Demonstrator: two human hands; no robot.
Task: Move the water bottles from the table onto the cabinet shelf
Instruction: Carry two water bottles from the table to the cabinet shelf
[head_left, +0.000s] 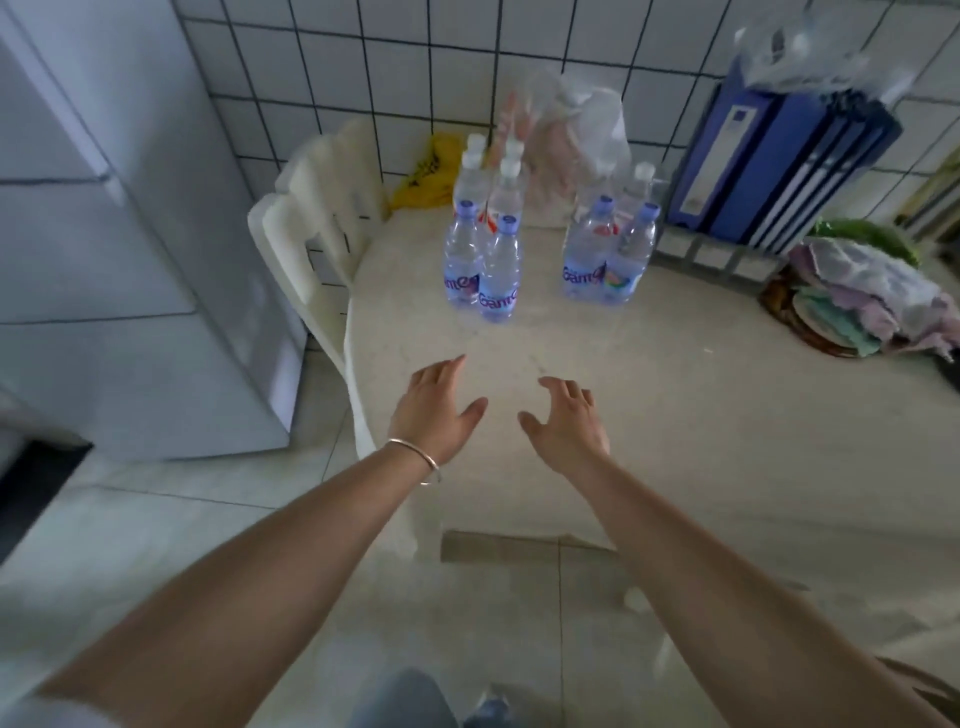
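Several clear water bottles stand upright on a round cream table (675, 415) in two clusters. The left cluster (485, 249) has blue-capped bottles in front and white-capped ones behind. The right cluster (610, 249) looks the same. My left hand (436, 402), with a bracelet on the wrist, hovers over the table's near part with fingers spread, empty. My right hand (569, 421) is beside it, also spread and empty. Both hands are well short of the bottles. No cabinet shelf can be made out.
A white plastic chair (317, 218) stands left of the table, and a white appliance (104, 234) fills the left side. Blue binders (779, 156) stand at the back right. A basket of crumpled wrappers (857, 296) sits on the right. Plastic bags (571, 135) lie behind the bottles.
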